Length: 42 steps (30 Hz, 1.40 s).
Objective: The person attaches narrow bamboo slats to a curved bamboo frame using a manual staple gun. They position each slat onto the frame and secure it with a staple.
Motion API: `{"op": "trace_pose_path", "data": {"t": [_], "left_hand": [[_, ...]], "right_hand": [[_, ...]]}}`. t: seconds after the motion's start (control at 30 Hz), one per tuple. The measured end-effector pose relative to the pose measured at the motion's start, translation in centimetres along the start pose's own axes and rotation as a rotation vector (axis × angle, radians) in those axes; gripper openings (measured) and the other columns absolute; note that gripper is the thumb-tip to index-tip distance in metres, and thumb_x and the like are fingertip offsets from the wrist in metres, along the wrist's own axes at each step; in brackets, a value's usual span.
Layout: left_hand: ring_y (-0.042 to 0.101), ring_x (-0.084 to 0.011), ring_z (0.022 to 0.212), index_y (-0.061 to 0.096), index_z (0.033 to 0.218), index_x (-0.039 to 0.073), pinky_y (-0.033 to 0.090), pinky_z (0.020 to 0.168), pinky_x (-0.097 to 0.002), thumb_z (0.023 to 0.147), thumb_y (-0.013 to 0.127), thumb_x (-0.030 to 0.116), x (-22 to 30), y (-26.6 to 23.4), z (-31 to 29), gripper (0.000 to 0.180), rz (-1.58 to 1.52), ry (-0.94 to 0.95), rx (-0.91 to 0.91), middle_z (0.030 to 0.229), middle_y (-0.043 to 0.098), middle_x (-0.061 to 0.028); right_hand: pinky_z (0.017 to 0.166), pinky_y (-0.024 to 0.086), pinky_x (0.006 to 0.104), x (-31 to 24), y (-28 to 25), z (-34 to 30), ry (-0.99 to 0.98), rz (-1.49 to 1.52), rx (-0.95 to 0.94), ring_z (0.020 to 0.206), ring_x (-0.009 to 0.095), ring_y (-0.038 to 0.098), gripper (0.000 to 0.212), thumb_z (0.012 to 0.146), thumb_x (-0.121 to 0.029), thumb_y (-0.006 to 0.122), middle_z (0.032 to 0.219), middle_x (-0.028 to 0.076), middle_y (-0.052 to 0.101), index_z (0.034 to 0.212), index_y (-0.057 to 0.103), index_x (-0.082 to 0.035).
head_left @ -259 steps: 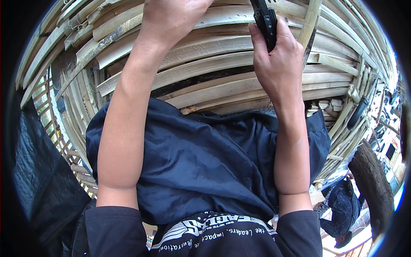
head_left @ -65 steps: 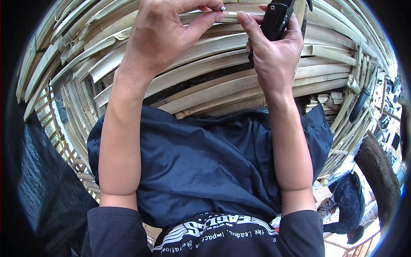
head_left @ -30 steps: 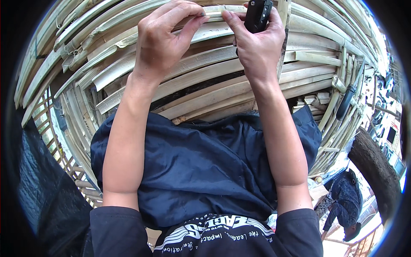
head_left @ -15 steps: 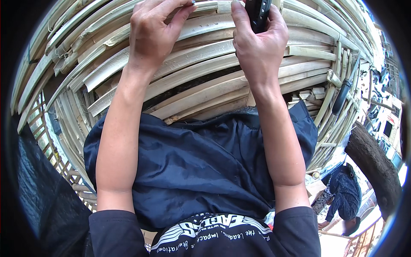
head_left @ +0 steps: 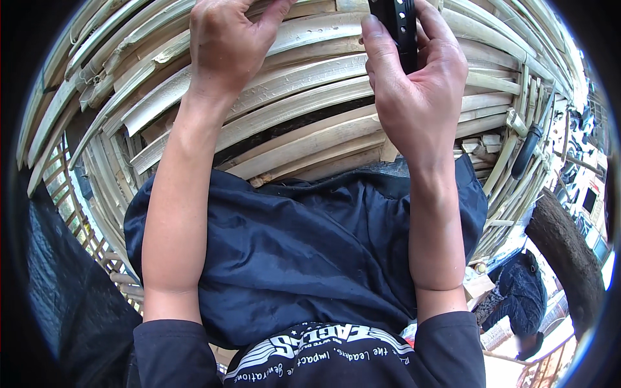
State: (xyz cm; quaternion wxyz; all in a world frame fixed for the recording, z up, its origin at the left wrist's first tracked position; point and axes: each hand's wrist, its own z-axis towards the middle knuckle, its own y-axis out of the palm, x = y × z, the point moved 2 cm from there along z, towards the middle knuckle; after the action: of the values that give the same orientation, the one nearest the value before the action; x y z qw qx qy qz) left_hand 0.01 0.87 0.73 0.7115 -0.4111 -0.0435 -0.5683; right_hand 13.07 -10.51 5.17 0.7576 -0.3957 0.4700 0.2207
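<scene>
Right hand [head_left: 419,100] shifted rightward, gripping black tool [head_left: 400,24], left hand [head_left: 226,48] apart

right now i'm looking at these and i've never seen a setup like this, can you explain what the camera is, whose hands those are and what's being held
There is no machine here: these are a person's own bare hands. Every picture comes from one wide fisheye camera worn on that person's head, looking down, so straight edges bend toward the rim.

The right hand grips a black tool dotted with small pale spots; the upper edge cuts off its far end. The left hand is over the slats, its fingertips partly out of view, so I can't tell if it holds anything.

The surface is rows of pale, bamboo-like slats. Dark blue cloth covers the lap. At the far right, another person bends over near a log.
</scene>
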Motion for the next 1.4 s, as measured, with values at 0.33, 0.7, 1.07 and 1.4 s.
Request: {"op": "trace_pose_path", "data": {"t": [0.33, 0.7, 1.07, 1.4], "left_hand": [[0.069, -0.0273, 0.078, 0.074, 0.087, 0.000, 0.053, 0.073, -0.0373, 0.078, 0.077, -0.004, -1.1, 0.4, -0.2, 0.010, -0.052, 0.042, 0.054, 0.084, 0.073, -0.0126], [0.070, -0.0254, 0.077, 0.074, 0.086, 0.000, 0.054, 0.068, -0.0352, 0.079, 0.078, -0.004, -1.0, 0.4, -0.3, 0.009, -0.077, 0.076, 0.053, 0.085, 0.074, -0.0120], [0.071, -0.0228, 0.071, 0.075, 0.085, -0.001, 0.054, 0.064, -0.0340, 0.081, 0.079, -0.002, -1.1, 0.9, -0.2, 0.006, -0.122, 0.045, 0.066, 0.080, 0.073, -0.0118], [0.071, -0.0194, 0.071, 0.077, 0.088, 0.000, 0.056, 0.062, -0.0301, 0.081, 0.077, -0.004, -1.2, 0.7, -0.5, 0.008, -0.166, -0.004, 0.053, 0.081, 0.074, -0.0107]], "right_hand": [[0.064, 0.050, 0.0290, 0.1, -0.5, -0.3, -0.306, -0.241, -0.156, 0.071, 0.015, 0.064, 0.034, 0.096, -0.005, 0.069, 0.086, 0.009, 0.067, 0.128, 0.058, 0.003], [0.062, 0.051, 0.0307, -1.1, -0.4, -0.7, -0.325, -0.277, -0.076, 0.068, 0.018, 0.066, 0.029, 0.099, -0.010, 0.069, 0.083, 0.008, 0.070, 0.124, 0.060, 0.001], [0.066, 0.052, 0.0375, -1.8, 0.5, -1.0, -0.347, -0.350, -0.018, 0.070, 0.035, 0.068, 0.029, 0.099, -0.016, 0.070, 0.085, 0.018, 0.068, 0.121, 0.060, -0.001], [0.068, 0.053, 0.0354, -0.8, 1.1, -1.5, -0.340, -0.441, -0.122, 0.074, 0.031, 0.069, 0.030, 0.097, -0.011, 0.069, 0.088, 0.017, 0.069, 0.123, 0.059, 0.001]]}}
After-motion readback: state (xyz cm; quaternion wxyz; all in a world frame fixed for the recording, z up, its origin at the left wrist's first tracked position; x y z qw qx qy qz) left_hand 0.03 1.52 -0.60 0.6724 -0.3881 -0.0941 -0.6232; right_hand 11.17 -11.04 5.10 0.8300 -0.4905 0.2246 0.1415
